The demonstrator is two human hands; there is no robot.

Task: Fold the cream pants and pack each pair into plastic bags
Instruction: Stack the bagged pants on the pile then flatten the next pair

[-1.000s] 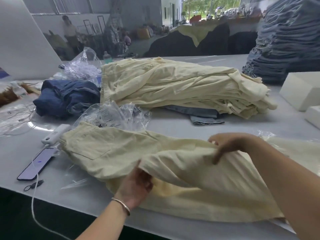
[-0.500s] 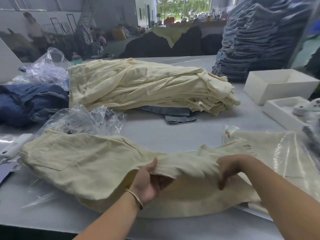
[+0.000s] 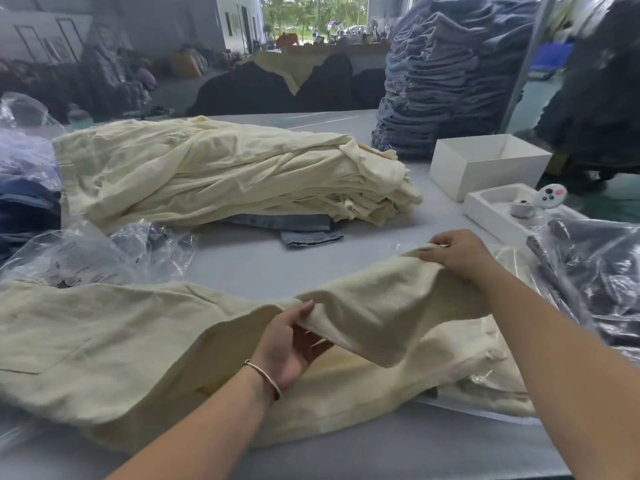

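Note:
A pair of cream pants lies spread across the near part of the grey table, waist end at the left. My left hand grips the upper leg near its middle, thumb on top and fingers under the fabric. My right hand pinches the hem end of that leg, lifted a little off the table at the right. Under that leg lies a bagged cream pair in clear plastic. A tall heap of cream pants sits beyond, mid-table.
Crumpled clear plastic bags lie at the left, next to dark blue jeans. A stack of grey-blue jeans rises at the back right. Two white boxes and dark bagged clothes fill the right side.
My right hand has drawn the leg's hem end out to the right and farther from me, stretching the leg. My left hand keeps its grip mid-leg. The view has swung rightward.

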